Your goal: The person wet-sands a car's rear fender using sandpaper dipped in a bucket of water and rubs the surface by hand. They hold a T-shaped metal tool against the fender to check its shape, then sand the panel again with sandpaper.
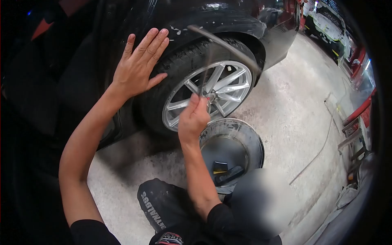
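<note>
Bar [224, 45], dark and motion-blurred, slants across the upper centre of the head view, its long axis running from the upper left down to the right, in front of the arch of the car [245, 18] and the top of the tyre [176, 63]. The right hand [193, 120], near the middle of the frame, is closed in a fist round a thin blurred rod [205, 75], which points up toward the bar. You'd take the two for one tool, but the smear hides the join.

So the bar lies above the right fist and a little to its right, lying across the rod. The left hand [136, 69], upper left of centre, is spread flat with nothing in it; its fingertips come nearer the bar's upper end than the right fist does. Whether that palm touches the car I can't tell. Just behind the fist sits the silver rim [234, 87], and below, right of the wrist, a black tub [256, 143] stands on the floor [294, 110].
</note>
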A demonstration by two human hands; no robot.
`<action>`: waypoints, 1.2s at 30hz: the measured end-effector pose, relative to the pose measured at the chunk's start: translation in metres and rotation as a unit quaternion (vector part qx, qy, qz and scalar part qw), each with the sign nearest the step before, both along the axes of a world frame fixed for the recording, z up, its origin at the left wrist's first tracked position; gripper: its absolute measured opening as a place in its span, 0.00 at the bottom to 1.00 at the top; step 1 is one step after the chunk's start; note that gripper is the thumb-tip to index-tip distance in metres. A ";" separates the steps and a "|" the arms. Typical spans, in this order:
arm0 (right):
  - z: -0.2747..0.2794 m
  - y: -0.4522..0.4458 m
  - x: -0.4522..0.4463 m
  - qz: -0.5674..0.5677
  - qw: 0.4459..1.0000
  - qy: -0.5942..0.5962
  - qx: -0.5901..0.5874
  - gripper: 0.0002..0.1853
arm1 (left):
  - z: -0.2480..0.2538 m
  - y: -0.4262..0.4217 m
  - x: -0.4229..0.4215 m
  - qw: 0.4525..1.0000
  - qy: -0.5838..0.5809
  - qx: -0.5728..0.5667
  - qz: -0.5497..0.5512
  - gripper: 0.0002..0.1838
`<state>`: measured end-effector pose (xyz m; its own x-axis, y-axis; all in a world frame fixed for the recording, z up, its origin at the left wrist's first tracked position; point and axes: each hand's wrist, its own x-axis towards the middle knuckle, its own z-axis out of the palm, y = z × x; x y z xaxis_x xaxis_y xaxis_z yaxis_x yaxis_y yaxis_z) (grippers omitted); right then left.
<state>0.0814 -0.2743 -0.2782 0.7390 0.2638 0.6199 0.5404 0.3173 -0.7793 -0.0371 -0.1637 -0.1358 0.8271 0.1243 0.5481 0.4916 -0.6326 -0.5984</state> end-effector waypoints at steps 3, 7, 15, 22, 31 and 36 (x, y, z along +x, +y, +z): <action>0.009 -0.009 -0.001 -0.008 0.997 0.053 0.053 0.13 | 0.008 0.004 0.004 1.000 -0.007 0.017 -0.007 0.49; -0.002 -0.017 -0.006 0.000 0.996 0.062 0.059 0.17 | 0.005 -0.001 0.001 1.000 -0.001 0.010 0.001 0.49; 0.003 -0.030 -0.015 0.018 0.995 0.070 0.074 0.16 | -0.005 0.011 0.000 0.997 -0.061 0.013 -0.035 0.53; -0.002 -0.034 -0.021 0.067 0.983 0.142 0.097 0.17 | -0.008 0.007 -0.001 0.996 -0.077 0.003 -0.038 0.55; -0.003 -0.034 -0.018 0.079 0.982 0.125 0.119 0.12 | -0.005 0.007 -0.001 0.997 -0.077 0.009 -0.031 0.55; 0.003 -0.023 -0.015 0.038 0.998 0.044 0.034 0.12 | -0.003 0.008 0.002 0.997 -0.077 0.012 -0.030 0.55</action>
